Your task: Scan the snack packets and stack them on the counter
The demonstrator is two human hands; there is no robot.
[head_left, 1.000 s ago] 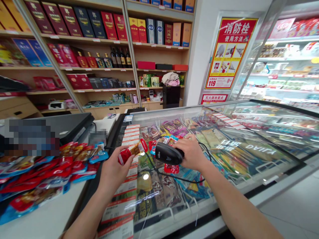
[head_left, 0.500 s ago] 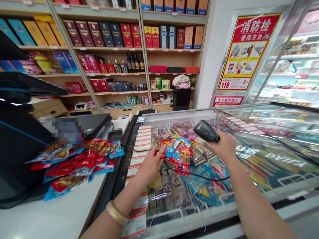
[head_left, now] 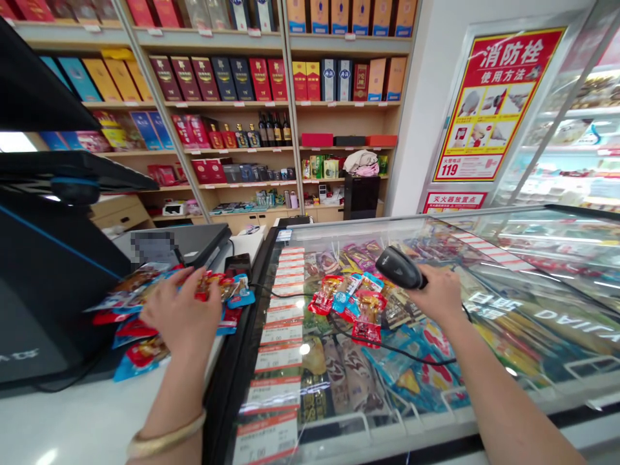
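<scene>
My right hand is wrapped round a black barcode scanner, held above the glass lid of a chest freezer; its cord trails across the glass. A few small red and blue snack packets lie on the lid just left of the scanner. My left hand rests, fingers curled down, on a pile of red and blue snack packets on the white counter. Whether it grips a packet is hidden by the back of the hand. A gold bangle sits on that wrist.
A black till screen stands at the left, a flat black device behind the pile. Price labels line the freezer's left edge. Shelves of boxes and bottles fill the back wall; a red poster and a chiller stand right.
My left hand put the red packet down with the others on the freezer lid, then moved left onto the pile on the counter. My right hand lifted the scanner away to the right.
</scene>
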